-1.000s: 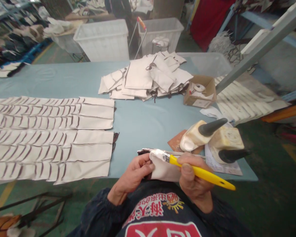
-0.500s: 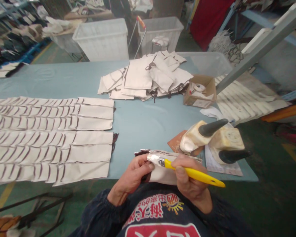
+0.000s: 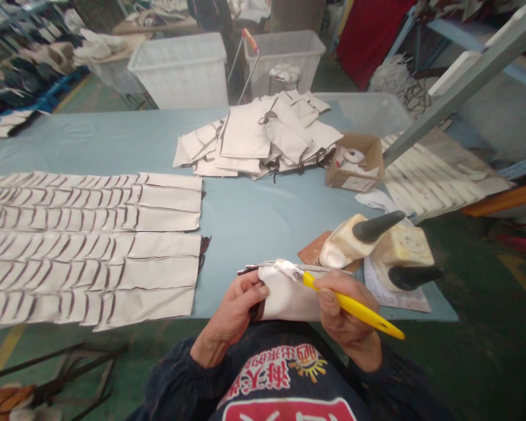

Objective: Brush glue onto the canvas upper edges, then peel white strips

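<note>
My right hand (image 3: 348, 307) grips a yellow-handled paintbrush (image 3: 355, 309). White paste coats the bristles, which touch the upper edge of a cream fabric piece (image 3: 289, 298) with dark trim. Thumb and fingers of my left hand (image 3: 236, 307) pinch that piece at its left end, by the dark edging. The piece lies along the table's near edge, just in front of my body. To the right of the brush, a cut-open plastic container (image 3: 339, 248) with a dark cone-shaped part rests on a brown sheet. Beside it sits a second yellowed container (image 3: 403, 251) with a similar dark cone.
Overlapping rows of cream pieces (image 3: 158, 263) cover the left of the blue table (image 3: 241, 228). At the back lies a loose pile of cream pieces (image 3: 245, 134). A cardboard box (image 3: 355, 166) stands right of it, near a slanted metal post (image 3: 460, 82). White bins (image 3: 179, 70) stand beyond.
The brush has moved right along the fabric's upper edge, away from my left fingers. My left hand has shifted slightly left, still holding the piece.
</note>
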`<state>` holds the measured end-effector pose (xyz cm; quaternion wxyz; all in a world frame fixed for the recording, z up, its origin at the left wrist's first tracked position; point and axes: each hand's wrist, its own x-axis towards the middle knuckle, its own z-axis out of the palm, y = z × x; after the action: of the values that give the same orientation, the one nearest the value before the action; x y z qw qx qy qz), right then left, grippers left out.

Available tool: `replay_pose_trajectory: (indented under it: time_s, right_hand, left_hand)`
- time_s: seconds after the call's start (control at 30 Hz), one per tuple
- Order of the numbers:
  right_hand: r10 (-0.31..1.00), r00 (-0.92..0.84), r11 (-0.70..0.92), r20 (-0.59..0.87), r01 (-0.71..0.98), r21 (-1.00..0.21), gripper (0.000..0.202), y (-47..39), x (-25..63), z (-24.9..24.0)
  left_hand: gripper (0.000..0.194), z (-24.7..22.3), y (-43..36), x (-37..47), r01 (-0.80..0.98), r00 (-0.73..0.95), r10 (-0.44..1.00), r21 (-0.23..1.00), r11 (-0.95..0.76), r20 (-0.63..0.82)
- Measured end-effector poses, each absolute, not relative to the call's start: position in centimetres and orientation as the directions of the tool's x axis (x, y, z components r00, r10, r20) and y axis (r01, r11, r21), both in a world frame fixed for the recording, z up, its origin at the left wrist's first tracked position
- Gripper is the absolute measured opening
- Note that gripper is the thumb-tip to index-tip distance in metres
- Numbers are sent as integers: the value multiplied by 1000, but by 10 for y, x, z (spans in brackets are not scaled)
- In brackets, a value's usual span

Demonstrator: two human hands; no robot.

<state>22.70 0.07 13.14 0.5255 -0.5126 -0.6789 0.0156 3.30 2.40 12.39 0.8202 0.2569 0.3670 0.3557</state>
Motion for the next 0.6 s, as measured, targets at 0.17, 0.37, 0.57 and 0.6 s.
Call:
replay_pose_trajectory:
  time_s: [0.17,0.37,0.57,0.6]
  right_hand:
    - [698,60,443,713,746,-497,25,-5,235,136]
    - [691,54,460,721,737,-496,19,-13,227,143]
    - [704,10,550,710,625,-554,19,-11,198,147]
    - [706,5,566,708,598,-568,18,-13,195,147]
  left_hand:
    - [34,122,25,33,-409,444,790,688,599,-423]
    - [38,122,24,35,-407,426,808,711,573,-407]
    - [42,114,20,33,-224,389,822,823,521,-415]
    - [38,113,19,31,-178,379,838,858,482,-392]
